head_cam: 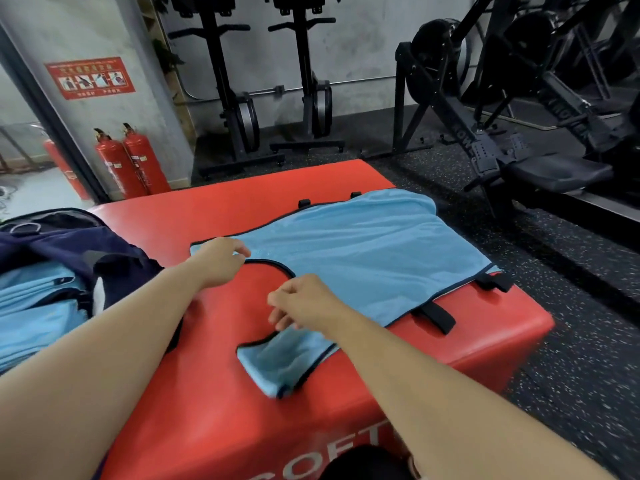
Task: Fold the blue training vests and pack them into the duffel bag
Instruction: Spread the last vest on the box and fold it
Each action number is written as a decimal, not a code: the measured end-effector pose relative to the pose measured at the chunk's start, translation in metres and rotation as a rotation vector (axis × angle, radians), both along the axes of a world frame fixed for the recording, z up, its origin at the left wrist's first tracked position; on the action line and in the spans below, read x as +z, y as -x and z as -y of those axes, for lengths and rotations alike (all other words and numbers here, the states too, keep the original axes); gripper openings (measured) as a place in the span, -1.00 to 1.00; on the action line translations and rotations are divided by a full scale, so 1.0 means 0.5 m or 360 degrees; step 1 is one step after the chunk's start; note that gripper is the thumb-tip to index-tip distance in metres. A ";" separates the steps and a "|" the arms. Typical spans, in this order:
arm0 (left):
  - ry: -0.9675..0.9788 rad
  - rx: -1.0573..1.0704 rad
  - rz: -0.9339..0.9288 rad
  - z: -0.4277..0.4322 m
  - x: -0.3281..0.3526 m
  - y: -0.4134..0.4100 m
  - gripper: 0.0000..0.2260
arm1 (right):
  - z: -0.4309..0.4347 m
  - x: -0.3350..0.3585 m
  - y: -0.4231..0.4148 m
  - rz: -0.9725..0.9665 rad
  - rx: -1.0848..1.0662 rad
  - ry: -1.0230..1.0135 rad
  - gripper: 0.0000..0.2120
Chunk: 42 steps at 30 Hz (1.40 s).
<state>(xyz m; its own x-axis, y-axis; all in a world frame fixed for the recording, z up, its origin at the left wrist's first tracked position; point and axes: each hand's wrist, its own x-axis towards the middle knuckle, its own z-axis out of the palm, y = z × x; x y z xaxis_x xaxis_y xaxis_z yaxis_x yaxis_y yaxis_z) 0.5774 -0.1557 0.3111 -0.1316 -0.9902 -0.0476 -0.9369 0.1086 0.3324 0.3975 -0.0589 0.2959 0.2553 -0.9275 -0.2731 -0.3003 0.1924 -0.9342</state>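
- One blue vest [363, 258] was spread flat on the top of a red padded box [214, 216], covering its right half and reaching the far right corner and the right edge.
- Its two shoulder straps were pointed left toward the middle of the box top, with the dark-trimmed neck opening between them.
- The far shoulder strap was pinched at its end by the left hand [218, 261], whose fingers were curled down onto the cloth.
- The near shoulder strap, lying close to the near edge, was met by the right hand [308, 303]. The fingers were bent down over the strap's upper part, but the blur there meant a grasp could not be told from a mere touch.
- A navy duffel bag [114, 251] was set open at the left edge of the box top, well apart from the spread vest.
- Several folded blue vests [34, 306] were seen stacked inside the bag, filling its near part, while the far part was left dark.
- Two red fire extinguishers [131, 164] were stood on the floor beyond the far left corner.
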 end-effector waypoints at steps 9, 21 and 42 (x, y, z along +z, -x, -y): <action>-0.0249 -0.0308 -0.0331 -0.148 -0.084 0.246 -0.60 | -0.001 -0.017 0.316 -0.1277 -0.0472 0.0407 -0.71; -0.0200 -0.0328 0.0651 -0.171 -0.168 0.079 0.00 | -0.020 -0.098 0.381 -0.1606 -0.0049 0.0428 -0.67; 0.0339 -0.0211 0.0627 -0.297 -0.121 0.205 -0.77 | -0.076 -0.110 0.525 -0.1856 -0.0373 0.0791 -0.53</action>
